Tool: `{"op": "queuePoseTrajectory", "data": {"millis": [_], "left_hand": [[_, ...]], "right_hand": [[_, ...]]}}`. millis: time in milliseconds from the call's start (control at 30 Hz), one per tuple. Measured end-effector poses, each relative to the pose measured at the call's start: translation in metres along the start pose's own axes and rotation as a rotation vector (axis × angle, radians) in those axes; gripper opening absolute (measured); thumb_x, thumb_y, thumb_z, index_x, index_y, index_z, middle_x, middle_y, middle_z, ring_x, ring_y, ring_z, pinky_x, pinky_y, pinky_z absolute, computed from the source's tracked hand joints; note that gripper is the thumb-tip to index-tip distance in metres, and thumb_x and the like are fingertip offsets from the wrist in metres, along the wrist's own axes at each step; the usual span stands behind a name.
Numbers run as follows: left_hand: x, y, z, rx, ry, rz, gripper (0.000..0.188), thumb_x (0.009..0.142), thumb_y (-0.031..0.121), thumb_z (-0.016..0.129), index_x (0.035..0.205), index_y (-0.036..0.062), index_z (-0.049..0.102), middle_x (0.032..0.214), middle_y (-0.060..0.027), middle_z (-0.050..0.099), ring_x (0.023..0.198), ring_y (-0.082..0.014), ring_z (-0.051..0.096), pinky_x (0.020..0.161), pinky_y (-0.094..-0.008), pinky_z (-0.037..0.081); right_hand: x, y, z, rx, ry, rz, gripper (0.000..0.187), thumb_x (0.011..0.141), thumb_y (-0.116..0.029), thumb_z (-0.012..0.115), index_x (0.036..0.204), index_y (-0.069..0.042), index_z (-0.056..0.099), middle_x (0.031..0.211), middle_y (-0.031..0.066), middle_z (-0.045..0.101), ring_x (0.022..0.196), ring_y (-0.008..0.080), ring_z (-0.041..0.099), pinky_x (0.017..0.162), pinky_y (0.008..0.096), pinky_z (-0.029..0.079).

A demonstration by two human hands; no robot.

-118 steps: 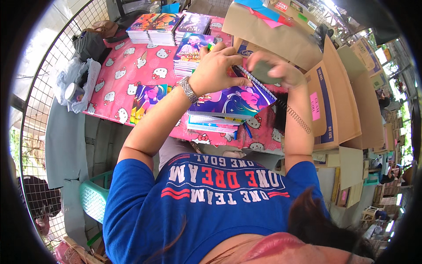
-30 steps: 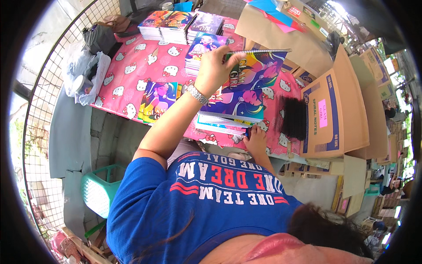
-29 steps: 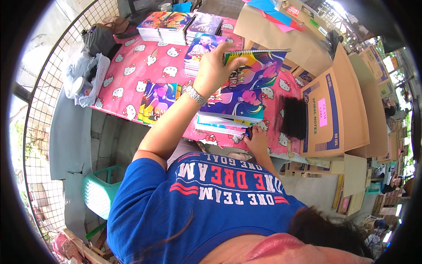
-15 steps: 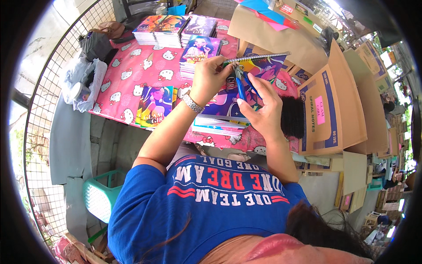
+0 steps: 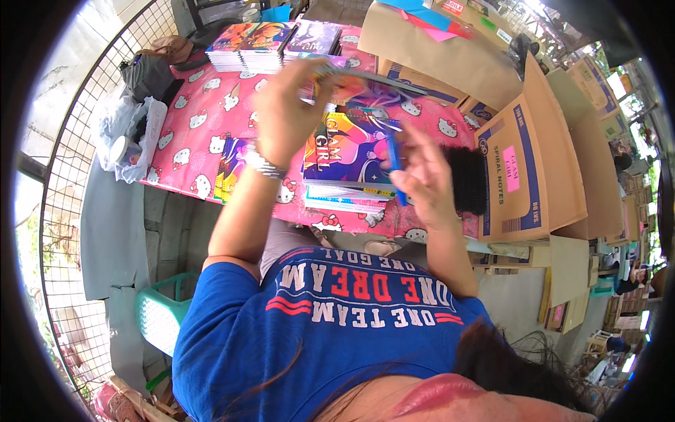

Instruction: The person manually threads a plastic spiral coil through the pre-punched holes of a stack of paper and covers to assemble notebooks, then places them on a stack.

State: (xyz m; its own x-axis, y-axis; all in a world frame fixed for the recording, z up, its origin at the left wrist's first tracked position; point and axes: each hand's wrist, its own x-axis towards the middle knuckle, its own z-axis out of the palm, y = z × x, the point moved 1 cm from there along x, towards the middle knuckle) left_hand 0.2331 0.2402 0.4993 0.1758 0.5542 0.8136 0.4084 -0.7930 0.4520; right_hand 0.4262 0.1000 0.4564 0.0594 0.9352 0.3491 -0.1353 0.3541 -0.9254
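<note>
My left hand [image 5: 285, 116], with a watch on its wrist, grips one end of a spiral notebook [image 5: 376, 90] held above the table. Motion blurs the notebook and the fingers. In my right hand [image 5: 427, 179] is a pair of blue-handled pliers [image 5: 396, 165], also blurred; its jaws cannot be made out. Between my hands lies a stack of notebooks [image 5: 348, 151] with a colourful cover on top. Another colourful notebook pile [image 5: 232, 158] is partly hidden behind my left forearm.
More notebook stacks [image 5: 246, 46] stand at the back of the pink patterned table [image 5: 200, 116]. A bundle of black bristle-like strands [image 5: 464, 181] sits by an open cardboard box [image 5: 524, 169] at right. A plastic bag with a cup [image 5: 126, 149] is at left, above a green stool [image 5: 165, 316].
My left hand has moved left and up with the notebook, away from the pliers. My right hand has dropped a little with the pliers, uncovering the stack's top cover.
</note>
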Motion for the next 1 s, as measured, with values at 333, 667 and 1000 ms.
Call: {"op": "queuePoseTrajectory", "data": {"millis": [333,667,1000], "left_hand": [[-0.018,-0.156,-0.019,0.714,-0.672,-0.283,0.021,0.088,0.024,0.054,0.094,0.0082,0.067,0.086,-0.0164,0.069,0.088,-0.0353,0.067,0.081,-0.0473,0.051],[0.002,-0.098,0.092,-0.105,-0.705,-0.158,0.022,0.088,0.013,0.064,0.106,0.0033,0.07,0.108,-0.0174,0.068,0.103,-0.0328,0.064,0.092,-0.0416,0.049],[-0.019,-0.079,0.174,0.003,-1.141,0.029,0.03,0.079,0.012,0.071,0.107,0.0028,0.072,0.099,-0.0174,0.072,0.093,-0.0319,0.069,0.085,-0.0401,0.053]], "right_hand": [[-0.1,0.178,-0.126,-0.881,0.268,0.377,0.057,0.079,-0.021,0.072,0.129,0.0,0.057,0.114,0.0222,0.068,0.103,0.0337,0.067,0.092,0.0392,0.051],[-0.055,0.202,-0.212,-1.554,0.536,0.443,0.048,0.085,-0.03,0.071,0.123,-0.002,0.059,0.11,0.0215,0.062,0.103,0.0399,0.061,0.09,0.0497,0.05],[-0.043,0.191,-0.237,-1.499,0.59,0.617,0.023,0.083,-0.022,0.069,0.1,-0.006,0.069,0.098,0.0206,0.07,0.092,0.041,0.068,0.082,0.0496,0.055]]}}
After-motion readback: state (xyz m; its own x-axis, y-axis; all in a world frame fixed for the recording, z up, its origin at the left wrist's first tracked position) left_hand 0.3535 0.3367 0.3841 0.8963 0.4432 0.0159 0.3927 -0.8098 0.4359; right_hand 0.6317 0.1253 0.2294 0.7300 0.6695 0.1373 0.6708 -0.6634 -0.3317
